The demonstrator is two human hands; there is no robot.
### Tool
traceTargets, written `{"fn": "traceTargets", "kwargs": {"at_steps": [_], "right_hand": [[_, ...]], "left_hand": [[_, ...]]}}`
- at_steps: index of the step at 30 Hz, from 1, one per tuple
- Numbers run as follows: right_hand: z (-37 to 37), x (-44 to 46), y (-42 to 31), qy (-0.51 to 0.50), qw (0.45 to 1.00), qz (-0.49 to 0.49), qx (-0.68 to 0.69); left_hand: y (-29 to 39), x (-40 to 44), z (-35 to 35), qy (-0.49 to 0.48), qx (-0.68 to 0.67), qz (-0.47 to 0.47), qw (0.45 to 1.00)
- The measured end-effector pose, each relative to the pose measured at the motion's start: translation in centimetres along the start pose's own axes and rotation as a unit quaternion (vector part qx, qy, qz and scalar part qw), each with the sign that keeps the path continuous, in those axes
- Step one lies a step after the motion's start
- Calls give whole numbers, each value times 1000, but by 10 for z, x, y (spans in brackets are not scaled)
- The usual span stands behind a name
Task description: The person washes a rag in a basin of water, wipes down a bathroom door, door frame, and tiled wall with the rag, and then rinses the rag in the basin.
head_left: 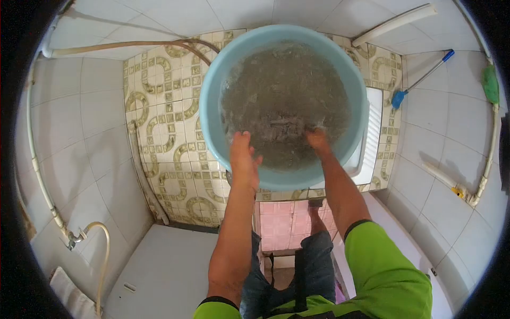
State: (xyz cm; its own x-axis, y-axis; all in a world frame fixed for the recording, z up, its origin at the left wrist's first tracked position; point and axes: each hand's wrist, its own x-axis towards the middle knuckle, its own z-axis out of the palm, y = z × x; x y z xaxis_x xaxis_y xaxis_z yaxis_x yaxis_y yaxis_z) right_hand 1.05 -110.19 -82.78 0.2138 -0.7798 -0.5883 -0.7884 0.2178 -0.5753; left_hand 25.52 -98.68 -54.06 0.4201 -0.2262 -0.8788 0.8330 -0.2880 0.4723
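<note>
Along the left wall of pale, smooth tiles: one metal tap (73, 241), fitted with one curved beige hose (106, 250). Next, one brownish flexible hose (122, 47), running toward the tub's back edge. Floor (159, 114): glossy cream tiles, patterned in olive squares and arcs. Centre: one tub (211, 114), round, pale blue, smooth, broad-rimmed, holding murky grey-brown water (287, 69) with a rippled surface.

Hands, two. Left grip (245, 162): loosely open, fingers parted, inside the tub's near-left rim. Between the grips, nearer the right, one greyish mass (285, 128), crumpled-looking, at the water's surface; its material cannot be told. Right grip (318, 141): fingers down at the water, just beside the mass; whether it is closed on anything cannot be told.

Farther right: one white ribbed pan (374, 114), partly covered by the tub; one white pipe (394, 24), slanting; one blue brush (399, 99), long-handled, leaning on the wall; one green object (489, 85), on an upright pipe (487, 154).
</note>
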Motion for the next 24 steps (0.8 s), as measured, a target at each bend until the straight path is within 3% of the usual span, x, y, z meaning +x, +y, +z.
{"fn": "traceTargets", "kwargs": {"at_steps": [2,4,5,6,7,8,10,14,16,17,19,20,22,24], "right_hand": [[-39,-71,-122,-98,942,122,296],[-53,-101,-151,-104,993,10,59],[-69,-132,-185,-134,979,-14,151],[-87,-166,-220,-162,956,-36,242],[-97,-190,-235,-195,944,-60,258],[-105,-210,-247,-227,931,-86,273],[-121,-243,-276,-236,916,-245,211],[-110,-264,-295,-272,894,-298,196],[-86,-252,-288,-124,944,-304,37],[-79,-237,-281,-76,961,-266,24],[-74,-196,-276,-19,980,-193,43],[-77,-172,-273,-10,985,-158,75],[-73,-123,-247,-2,989,-130,-66],[-74,-79,-206,-18,987,-116,-113]], "left_hand": [[-4,0,7,-6,6,-18,1000],[-7,0,16,10,69,-39,997],[-15,10,13,10,67,-38,997],[-30,26,8,-51,14,-31,998],[-38,33,7,-114,-38,-24,992],[-30,26,12,-118,-38,-22,992],[-8,5,21,-143,-27,-99,984],[-25,21,14,-189,-12,-93,977],[-27,13,13,-153,-12,-81,985],[-48,26,7,-152,-11,-82,985],[-104,67,-7,-221,-129,32,966],[-88,46,4,-220,-125,31,967],[-33,-14,37,-111,-98,-80,986],[-35,-13,39,-139,-61,-62,986]]}}
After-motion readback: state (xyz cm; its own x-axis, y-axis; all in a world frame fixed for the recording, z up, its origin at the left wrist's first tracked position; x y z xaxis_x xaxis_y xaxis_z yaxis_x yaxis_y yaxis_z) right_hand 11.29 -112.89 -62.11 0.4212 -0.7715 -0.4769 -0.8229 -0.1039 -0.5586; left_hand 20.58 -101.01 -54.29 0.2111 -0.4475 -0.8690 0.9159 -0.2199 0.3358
